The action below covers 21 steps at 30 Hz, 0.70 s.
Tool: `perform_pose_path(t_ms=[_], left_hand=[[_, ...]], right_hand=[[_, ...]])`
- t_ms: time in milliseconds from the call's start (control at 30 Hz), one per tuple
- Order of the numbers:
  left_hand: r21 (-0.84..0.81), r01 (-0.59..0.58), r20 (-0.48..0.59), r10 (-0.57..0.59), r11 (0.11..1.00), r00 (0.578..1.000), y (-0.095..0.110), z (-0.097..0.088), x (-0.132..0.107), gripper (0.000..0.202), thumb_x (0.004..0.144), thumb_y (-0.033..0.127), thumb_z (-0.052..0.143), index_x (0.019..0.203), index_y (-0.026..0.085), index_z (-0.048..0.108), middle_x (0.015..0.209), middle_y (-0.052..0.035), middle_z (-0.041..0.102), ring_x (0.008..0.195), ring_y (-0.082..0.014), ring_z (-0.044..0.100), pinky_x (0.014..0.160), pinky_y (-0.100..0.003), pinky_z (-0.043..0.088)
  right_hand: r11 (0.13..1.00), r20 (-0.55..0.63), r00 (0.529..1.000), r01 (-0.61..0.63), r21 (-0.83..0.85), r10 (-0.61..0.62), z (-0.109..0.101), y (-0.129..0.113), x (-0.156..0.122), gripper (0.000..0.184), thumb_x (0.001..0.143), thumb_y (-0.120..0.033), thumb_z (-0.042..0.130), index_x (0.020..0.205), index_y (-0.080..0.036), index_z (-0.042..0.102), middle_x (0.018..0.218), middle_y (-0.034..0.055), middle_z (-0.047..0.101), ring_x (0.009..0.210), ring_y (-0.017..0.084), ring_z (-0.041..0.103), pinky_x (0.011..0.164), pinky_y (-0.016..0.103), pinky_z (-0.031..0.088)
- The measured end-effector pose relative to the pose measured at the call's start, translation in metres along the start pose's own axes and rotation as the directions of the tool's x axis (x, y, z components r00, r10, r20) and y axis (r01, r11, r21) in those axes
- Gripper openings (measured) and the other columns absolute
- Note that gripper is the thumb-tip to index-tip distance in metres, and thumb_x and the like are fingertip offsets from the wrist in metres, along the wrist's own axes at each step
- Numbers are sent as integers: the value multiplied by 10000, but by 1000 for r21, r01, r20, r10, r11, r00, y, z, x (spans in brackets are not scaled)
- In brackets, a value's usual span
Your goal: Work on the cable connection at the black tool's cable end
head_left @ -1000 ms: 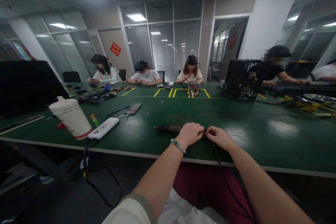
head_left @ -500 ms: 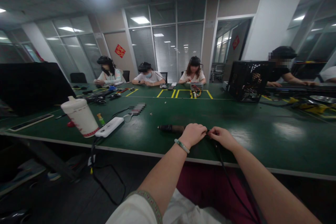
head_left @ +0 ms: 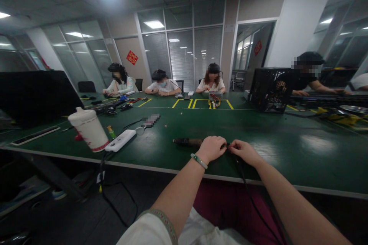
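- The tool [head_left: 188,142] is lying sideways on the desk [head_left: 287,153], its slim, dark form showing a ridged-looking black front, a narrow pale tip and a duller brownish body.
- The left hand [head_left: 212,149] is covering the tool's rear, its grip clamping over the body with curled fingers; a smooth, pale green bangle [head_left: 199,160] is circling that wrist.
- The right hand [head_left: 244,152] is sitting just beyond the tool's rear end, thumb and fingertips together, its grip pinching a dark bit [head_left: 228,145].
- A smooth black cable [head_left: 244,178] is hanging from below the right hand, nearer the wearer than the tool, and running over the desk's pale edge.
- Well left of the tool, a white, tapered cup [head_left: 89,130] is leaning beside a glossy, rounded white block [head_left: 120,140].
- Beyond the tool, to its right, a boxy black case [head_left: 268,90] with a perforated panel is standing.
- The left hand is hiding the tool's back end, and the dark bit is appearing too small to identify.
- Whether the cable is joining the tool, I'm not able to tell.
- Pixel blocks are masking a flat thing [head_left: 151,120] left of the tool and beyond it; the picture's edge is cutting off a black screen [head_left: 34,95] farther left.
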<state>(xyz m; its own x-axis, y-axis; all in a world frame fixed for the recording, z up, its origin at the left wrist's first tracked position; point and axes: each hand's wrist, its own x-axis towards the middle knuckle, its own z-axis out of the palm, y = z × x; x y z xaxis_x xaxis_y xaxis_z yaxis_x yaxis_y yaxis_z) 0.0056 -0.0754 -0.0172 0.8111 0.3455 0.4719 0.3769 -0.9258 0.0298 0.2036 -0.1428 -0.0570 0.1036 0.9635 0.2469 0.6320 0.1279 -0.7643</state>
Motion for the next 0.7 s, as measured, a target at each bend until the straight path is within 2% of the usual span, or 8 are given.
perform_pose_path(t_ms=[200,367,567,700], left_hand=[[20,-34,27,34,999,999,-1,1,1,100,906,264,525,939,219,609,999,-12,637,941,-178,583,853,-315,448],[-20,-8,-13,8,1000,1000,-1,1,0,173,872,320,575,999,204,593,1003,-30,633,941,-195,579,841,-325,451],[-18,-38,2,38,999,999,-2,2,0,92,893,250,527,932,212,602,977,-15,632,932,-181,579,845,-316,448],[-26,-27,-21,27,999,999,-1,1,0,133,863,290,576,970,212,592,982,-18,630,927,-190,577,836,-323,448]], right_hand=[[1000,15,1000,-7,-14,7,-2,-5,-1,207,799,-398,593,784,-196,635,716,7,679,670,162,602,622,252,437],[1000,12,1000,-14,-28,15,-3,-8,-2,214,802,-408,593,767,-200,630,720,9,683,671,165,601,627,258,439],[1000,20,1000,-15,-23,15,-3,-11,-3,183,800,-378,591,777,-203,639,731,10,691,678,167,607,626,259,440],[1000,9,1000,-8,-26,9,-3,-11,-3,205,802,-399,589,772,-203,640,716,8,687,675,168,604,625,260,439]])
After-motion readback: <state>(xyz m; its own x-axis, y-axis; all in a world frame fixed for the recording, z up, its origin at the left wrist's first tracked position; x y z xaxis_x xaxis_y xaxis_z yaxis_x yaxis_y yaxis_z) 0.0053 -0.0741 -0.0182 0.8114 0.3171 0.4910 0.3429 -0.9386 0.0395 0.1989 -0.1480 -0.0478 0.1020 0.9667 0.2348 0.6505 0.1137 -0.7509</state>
